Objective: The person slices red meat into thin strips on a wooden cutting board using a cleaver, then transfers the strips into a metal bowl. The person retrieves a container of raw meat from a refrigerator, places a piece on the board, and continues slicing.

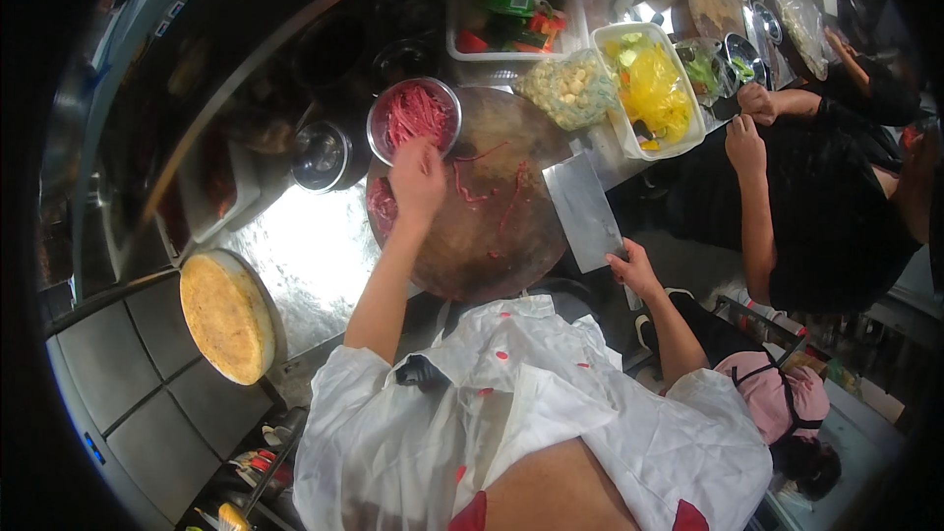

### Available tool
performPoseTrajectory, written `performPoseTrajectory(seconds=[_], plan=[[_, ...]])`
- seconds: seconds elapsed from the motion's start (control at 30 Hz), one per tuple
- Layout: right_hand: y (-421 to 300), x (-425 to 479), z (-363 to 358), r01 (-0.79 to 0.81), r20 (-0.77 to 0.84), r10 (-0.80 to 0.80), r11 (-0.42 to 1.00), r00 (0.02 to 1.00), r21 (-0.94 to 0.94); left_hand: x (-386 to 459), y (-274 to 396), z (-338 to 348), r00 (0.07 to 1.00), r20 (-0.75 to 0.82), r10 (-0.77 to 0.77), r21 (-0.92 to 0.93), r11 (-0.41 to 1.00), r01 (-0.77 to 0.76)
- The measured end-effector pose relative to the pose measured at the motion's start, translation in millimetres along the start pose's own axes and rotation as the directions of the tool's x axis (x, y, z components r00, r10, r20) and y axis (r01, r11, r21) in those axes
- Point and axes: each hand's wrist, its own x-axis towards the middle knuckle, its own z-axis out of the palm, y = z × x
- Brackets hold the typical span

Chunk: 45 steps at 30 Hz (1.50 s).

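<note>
My left hand [418, 175] is at the near rim of a round metal bowl [453, 125], its fingertips by the shredded raw red meat [417, 112] inside. Whether those fingers pinch any strips is hidden. The bowl rests on the far left part of a round wooden chopping block [472, 258]. A few loose meat strips [462, 186] lie across the block, and a larger piece of raw meat [382, 205] sits at its left edge, beside my wrist. In my right hand [636, 268] is a broad Chinese cleaver [584, 212], held by its handle, with the blade at the block's right edge.
A white tub of cut vegetables [456, 53], a bag of pale pieces [571, 88] and a white tub with a yellow bag [700, 140] stand beyond the block. An empty metal bowl [321, 156] and a round board [225, 317] are left. Co-workers' hands [748, 140] are right.
</note>
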Motion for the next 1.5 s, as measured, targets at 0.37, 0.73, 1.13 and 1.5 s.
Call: performPoseTrajectory(seconds=[0.37,0.73,1.13,1.5], plan=[[-3.0,57.8,33.3,0.13,-0.056,-0.149,0.959,0.987,-0.251,-25.3,18.9,118.4,0.938,0.306,-0.162,0.438,0.899,0.012],[-68.5,114.1,32.6,0.305,0.217,-0.223,0.809,0.95,-0.503,-135.0,25.8,69.9,0.993,0.097,-0.065,0.324,0.946,0.03],[-97.5,96.3,14.9,0.547,0.532,-0.213,0.566,0.82,-0.617,-177.5,48.4,87.9,0.967,0.086,-0.238,0.335,0.921,0.197],[-2.3,51.0,22.0,0.35,0.258,-0.25,0.791,0.933,-0.501,-217.1,63.4,60.2,0.979,0.082,-0.186,0.263,0.952,0.159]])
